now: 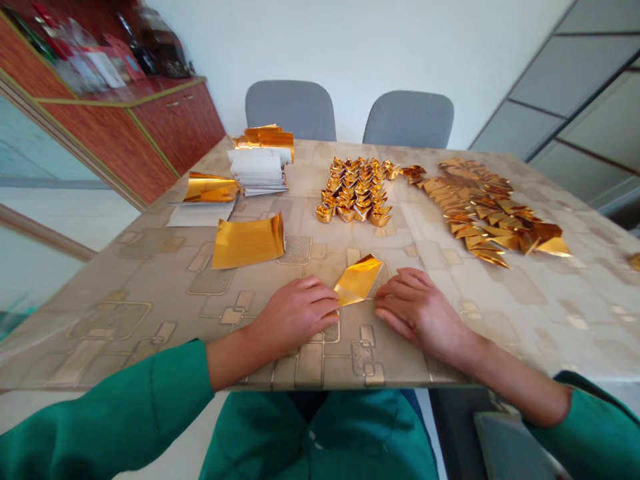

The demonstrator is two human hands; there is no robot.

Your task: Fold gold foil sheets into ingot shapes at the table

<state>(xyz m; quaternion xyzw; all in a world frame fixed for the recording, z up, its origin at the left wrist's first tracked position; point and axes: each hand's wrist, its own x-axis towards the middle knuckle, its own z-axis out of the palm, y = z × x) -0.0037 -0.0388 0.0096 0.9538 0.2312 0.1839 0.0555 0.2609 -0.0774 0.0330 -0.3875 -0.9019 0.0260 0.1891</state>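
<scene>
A sheet of gold foil paper (359, 279), with folded corners, lies slantwise on the table just in front of me. At its lower left corner, my left hand (300, 310) has its fingertips closed on the edge; the thumb is mostly hidden. My right hand (423, 310) rests at the paper's right end with its fingers loosely bent and the thumb a little apart. It seems to hold nothing, and whether a fingertip touches the paper is hard to tell. A curved stack of gold foil sheets (247, 243) stands left of the folded piece.
Rows of folded gold foil ingots (355, 190) stand at mid-table. Many flat folded gold pieces (487, 207) spread in a curve to the right. White-backed paper stacks (260, 172) and another gold sheet pile (210, 188) sit at the back left. Two grey chairs (291, 110) are behind the patterned table (165, 287).
</scene>
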